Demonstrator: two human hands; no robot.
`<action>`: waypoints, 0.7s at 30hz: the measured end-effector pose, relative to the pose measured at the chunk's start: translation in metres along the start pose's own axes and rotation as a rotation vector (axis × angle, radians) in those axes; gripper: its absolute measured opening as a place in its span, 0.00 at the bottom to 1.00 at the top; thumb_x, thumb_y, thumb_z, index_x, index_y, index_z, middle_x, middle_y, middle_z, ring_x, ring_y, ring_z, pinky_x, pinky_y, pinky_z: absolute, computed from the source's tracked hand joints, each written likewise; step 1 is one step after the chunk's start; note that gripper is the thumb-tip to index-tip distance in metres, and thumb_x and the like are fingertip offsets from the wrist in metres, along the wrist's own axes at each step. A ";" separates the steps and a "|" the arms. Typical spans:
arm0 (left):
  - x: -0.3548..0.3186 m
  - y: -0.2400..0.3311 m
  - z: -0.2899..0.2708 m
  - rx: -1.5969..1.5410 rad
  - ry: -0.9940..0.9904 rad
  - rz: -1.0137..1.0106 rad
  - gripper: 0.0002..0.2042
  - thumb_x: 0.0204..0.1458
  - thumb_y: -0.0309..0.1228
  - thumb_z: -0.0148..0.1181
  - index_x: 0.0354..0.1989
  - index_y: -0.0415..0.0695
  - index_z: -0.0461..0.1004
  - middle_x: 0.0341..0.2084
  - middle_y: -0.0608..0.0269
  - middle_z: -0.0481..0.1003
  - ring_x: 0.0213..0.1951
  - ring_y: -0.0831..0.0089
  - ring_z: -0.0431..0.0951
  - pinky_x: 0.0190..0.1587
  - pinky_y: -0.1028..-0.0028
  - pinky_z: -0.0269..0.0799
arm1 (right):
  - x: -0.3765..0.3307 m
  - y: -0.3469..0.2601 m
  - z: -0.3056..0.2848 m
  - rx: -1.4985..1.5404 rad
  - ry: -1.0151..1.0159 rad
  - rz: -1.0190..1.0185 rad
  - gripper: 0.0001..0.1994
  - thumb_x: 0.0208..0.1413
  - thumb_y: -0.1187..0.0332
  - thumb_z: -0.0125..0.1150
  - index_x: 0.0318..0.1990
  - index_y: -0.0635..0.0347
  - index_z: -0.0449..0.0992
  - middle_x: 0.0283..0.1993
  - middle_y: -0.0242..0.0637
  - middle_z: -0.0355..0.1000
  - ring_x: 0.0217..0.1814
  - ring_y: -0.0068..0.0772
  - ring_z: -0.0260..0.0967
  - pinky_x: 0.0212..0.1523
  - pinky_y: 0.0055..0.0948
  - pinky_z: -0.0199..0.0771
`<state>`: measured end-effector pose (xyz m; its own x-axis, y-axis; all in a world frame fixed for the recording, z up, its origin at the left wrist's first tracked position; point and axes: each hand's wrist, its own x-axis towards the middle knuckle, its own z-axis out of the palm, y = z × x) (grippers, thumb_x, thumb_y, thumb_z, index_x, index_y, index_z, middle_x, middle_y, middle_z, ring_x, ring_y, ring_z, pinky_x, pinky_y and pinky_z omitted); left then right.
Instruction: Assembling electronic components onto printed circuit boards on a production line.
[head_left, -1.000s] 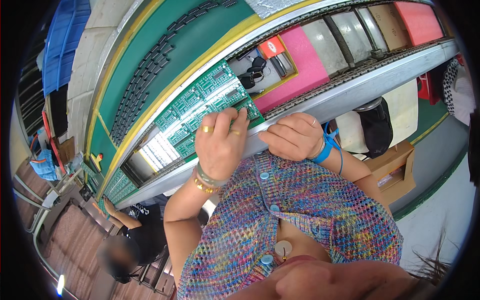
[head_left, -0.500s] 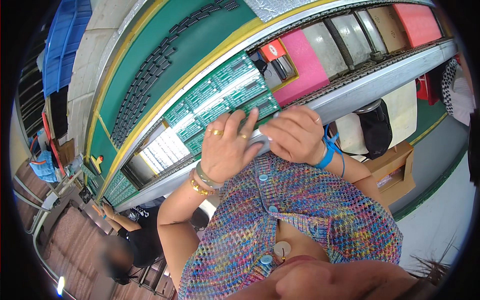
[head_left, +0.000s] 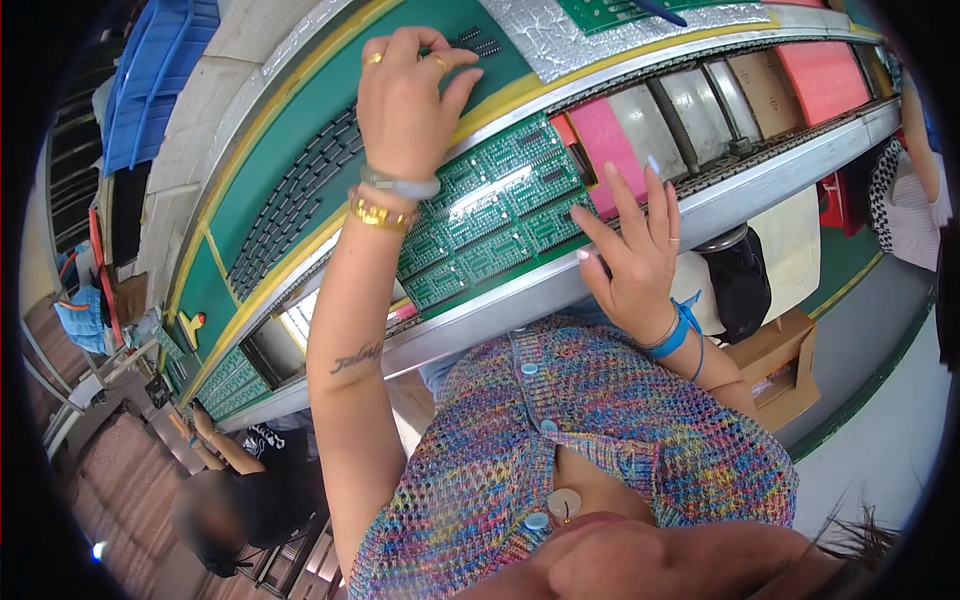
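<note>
My left hand (head_left: pixel 408 105) reaches out over the green mat (head_left: pixel 330 95), above the far end of a row of black chips (head_left: pixel 300 185). Its fingers are bent, and a small gap shows between thumb and index fingertips, with nothing visible in it. Some chips are hidden beneath it. My right hand (head_left: pixel 635 255) is open, fingers spread, by the right end of a green circuit board panel (head_left: pixel 480 225); the index fingertip is close to the board's edge. The panel lies in the metal rail track (head_left: pixel 450 325) and bears small dark parts.
A pink sheet (head_left: pixel 615 150) and a red block (head_left: pixel 822 72) lie in the track to the right. Silver foil (head_left: pixel 545 45) with another green board (head_left: pixel 620 14) is beyond. Blue bins (head_left: pixel 155 85) stand far left. A co-worker (head_left: pixel 265 490) sits at lower left.
My left hand has left the panel and reached forward to the chips. My right hand has spread its fingers and moved slightly right. The panel has shifted right along the track.
</note>
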<state>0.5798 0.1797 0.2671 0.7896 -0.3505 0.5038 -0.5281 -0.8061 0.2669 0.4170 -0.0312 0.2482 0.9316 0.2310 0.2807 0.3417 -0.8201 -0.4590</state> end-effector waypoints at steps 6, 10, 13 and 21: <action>0.020 -0.005 0.022 0.061 -0.052 0.013 0.05 0.38 0.31 0.70 0.27 0.51 0.83 0.32 0.71 0.73 0.40 0.64 0.71 0.38 0.66 0.72 | -0.007 0.010 0.015 0.023 0.211 -0.153 0.11 0.47 0.63 0.59 0.39 0.45 0.80 0.50 0.25 0.73 0.54 0.29 0.65 0.59 0.35 0.60; 0.022 -0.003 0.022 0.041 -0.084 0.018 0.05 0.39 0.32 0.69 0.27 0.51 0.83 0.31 0.70 0.73 0.40 0.64 0.71 0.38 0.66 0.72 | -0.011 0.015 0.020 0.030 0.319 -0.277 0.09 0.45 0.63 0.60 0.35 0.43 0.80 0.41 0.19 0.75 0.44 0.22 0.67 0.48 0.27 0.63; 0.023 -0.004 0.020 0.061 -0.079 -0.005 0.05 0.39 0.31 0.69 0.26 0.50 0.83 0.31 0.69 0.73 0.39 0.64 0.71 0.38 0.66 0.71 | -0.009 0.012 0.018 0.078 0.314 -0.275 0.10 0.46 0.63 0.60 0.37 0.45 0.79 0.43 0.22 0.76 0.46 0.25 0.68 0.52 0.31 0.63; -0.028 0.026 -0.046 0.032 -0.069 -0.079 0.06 0.36 0.26 0.70 0.25 0.48 0.81 0.29 0.67 0.72 0.36 0.63 0.70 0.38 0.67 0.69 | -0.003 0.001 0.005 0.173 0.097 -0.076 0.14 0.50 0.63 0.58 0.45 0.51 0.77 0.49 0.30 0.76 0.58 0.36 0.67 0.66 0.50 0.50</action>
<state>0.5297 0.1906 0.2981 0.8486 -0.3162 0.4242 -0.4538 -0.8472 0.2763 0.4150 -0.0299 0.2424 0.8889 0.2307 0.3958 0.4345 -0.6982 -0.5689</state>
